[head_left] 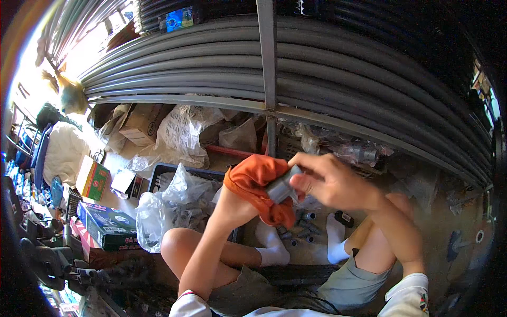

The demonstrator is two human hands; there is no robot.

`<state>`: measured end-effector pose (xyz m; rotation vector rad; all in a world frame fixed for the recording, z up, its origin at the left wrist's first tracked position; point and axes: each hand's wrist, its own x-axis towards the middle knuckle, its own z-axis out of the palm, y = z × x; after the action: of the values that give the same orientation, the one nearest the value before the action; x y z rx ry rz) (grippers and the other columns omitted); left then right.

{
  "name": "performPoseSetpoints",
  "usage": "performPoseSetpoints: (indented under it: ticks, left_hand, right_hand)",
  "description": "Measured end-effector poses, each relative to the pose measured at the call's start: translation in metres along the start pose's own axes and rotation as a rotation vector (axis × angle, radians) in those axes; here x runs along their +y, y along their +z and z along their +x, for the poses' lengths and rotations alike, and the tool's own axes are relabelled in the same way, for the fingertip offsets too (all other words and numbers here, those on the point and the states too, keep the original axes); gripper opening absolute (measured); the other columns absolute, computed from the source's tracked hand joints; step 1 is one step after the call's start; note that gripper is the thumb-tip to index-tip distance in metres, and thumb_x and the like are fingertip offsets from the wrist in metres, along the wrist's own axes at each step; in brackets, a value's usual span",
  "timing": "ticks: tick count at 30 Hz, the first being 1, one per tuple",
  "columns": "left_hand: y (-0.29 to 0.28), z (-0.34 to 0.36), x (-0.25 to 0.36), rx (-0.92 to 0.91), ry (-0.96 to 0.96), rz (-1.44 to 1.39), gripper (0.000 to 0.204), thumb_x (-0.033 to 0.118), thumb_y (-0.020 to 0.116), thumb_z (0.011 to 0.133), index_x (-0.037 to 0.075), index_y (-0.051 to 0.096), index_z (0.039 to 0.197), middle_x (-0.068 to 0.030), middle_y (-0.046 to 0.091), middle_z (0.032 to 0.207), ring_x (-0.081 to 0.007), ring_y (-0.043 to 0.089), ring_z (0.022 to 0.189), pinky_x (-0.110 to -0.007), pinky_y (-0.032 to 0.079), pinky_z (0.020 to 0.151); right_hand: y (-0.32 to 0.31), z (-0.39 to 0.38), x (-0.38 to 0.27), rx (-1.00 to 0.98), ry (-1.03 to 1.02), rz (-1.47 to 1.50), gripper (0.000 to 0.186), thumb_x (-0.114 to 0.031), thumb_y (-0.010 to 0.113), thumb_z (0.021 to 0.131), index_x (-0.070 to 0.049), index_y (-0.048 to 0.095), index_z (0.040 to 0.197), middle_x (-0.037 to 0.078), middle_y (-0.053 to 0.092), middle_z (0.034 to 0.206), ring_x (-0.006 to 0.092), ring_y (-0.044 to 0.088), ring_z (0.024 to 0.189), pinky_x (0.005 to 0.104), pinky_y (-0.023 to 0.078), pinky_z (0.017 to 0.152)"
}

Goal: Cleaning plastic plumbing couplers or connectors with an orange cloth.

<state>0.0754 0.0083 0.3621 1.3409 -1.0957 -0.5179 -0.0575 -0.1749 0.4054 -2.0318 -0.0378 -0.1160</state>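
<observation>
My left hand (238,205) is closed around an orange cloth (259,177), which covers most of its fingers. A short grey plastic pipe fitting (280,189) lies against this cloth, partly wrapped by it. From the other side, my right hand (332,182) pinches the fitting's upper end between thumb and fingers. Below, on the floor between my feet, are several small grey pipe fittings (307,227). A clear plastic bag (177,198) with grey pieces inside fills a dark crate (157,171) to the left of my hands.
Long grey pipes (211,55) lie stacked on a metal rack (268,58) ahead. Under it are plastic sacks (185,129) and a cardboard box (141,124). Several packaged boxes (108,224) stand at the left. A small black object (344,218) lies by my right foot.
</observation>
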Motion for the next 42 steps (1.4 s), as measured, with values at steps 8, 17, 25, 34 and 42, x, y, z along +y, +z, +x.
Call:
performPoseSetpoints:
  ticks: [8,17,25,34,42]
  left_hand:
    - [0.015,-0.011,-0.017,-0.011,-0.01,0.515,0.053,0.021,0.094,0.058,0.007,0.061,0.097,-0.006,0.064,0.084,-0.0233,0.065,0.077,-0.034,0.05,0.07]
    - [0.029,-0.008,-0.019,0.123,-0.658,-0.919,0.024,0.017,0.071,0.092,0.005,0.058,0.108,-0.0011,0.063,0.096,-0.0087,0.062,0.083,-0.023,0.051,0.07]
    - [0.031,-0.008,-0.017,0.179,-0.122,0.235,0.025,0.016,0.081,0.08,0.004,0.063,0.093,-0.0023,0.066,0.085,-0.0115,0.063,0.079,-0.028,0.05,0.069]
    - [0.028,-0.001,-0.03,0.073,-0.184,0.159,0.03,0.019,0.08,0.078,0.005,0.066,0.101,-0.0064,0.07,0.092,-0.0206,0.068,0.08,-0.031,0.052,0.07]
    - [0.029,-0.007,-0.03,-0.134,-0.599,-0.689,0.02,0.022,0.062,0.096,0.003,0.063,0.099,-0.0058,0.066,0.086,-0.0113,0.064,0.076,-0.027,0.052,0.065]
  right_hand:
    - [0.013,-0.001,0.007,-0.065,0.182,0.017,0.033,-0.033,0.061,0.101,0.0,0.061,0.103,0.017,0.066,0.07,0.0276,0.068,0.067,0.0399,0.05,0.063]
    - [0.007,0.003,0.013,0.069,-0.365,-0.192,0.03,-0.03,0.061,0.1,-0.003,0.057,0.113,0.02,0.067,0.098,0.0386,0.066,0.091,0.042,0.051,0.077]
    - [0.01,-0.007,0.022,0.015,-0.043,-0.225,0.039,-0.038,0.062,0.099,0.001,0.061,0.098,0.018,0.063,0.072,0.0317,0.062,0.064,0.0403,0.048,0.063]
    - [-0.002,-0.003,0.005,-0.038,0.06,-0.126,0.028,-0.03,0.066,0.097,-0.002,0.064,0.103,0.008,0.062,0.08,0.0194,0.061,0.075,0.0339,0.048,0.07]
    - [-0.009,-0.004,0.015,0.128,-0.29,-0.282,0.026,-0.018,0.077,0.087,-0.004,0.066,0.106,0.01,0.068,0.1,0.0225,0.068,0.092,0.0364,0.053,0.081]
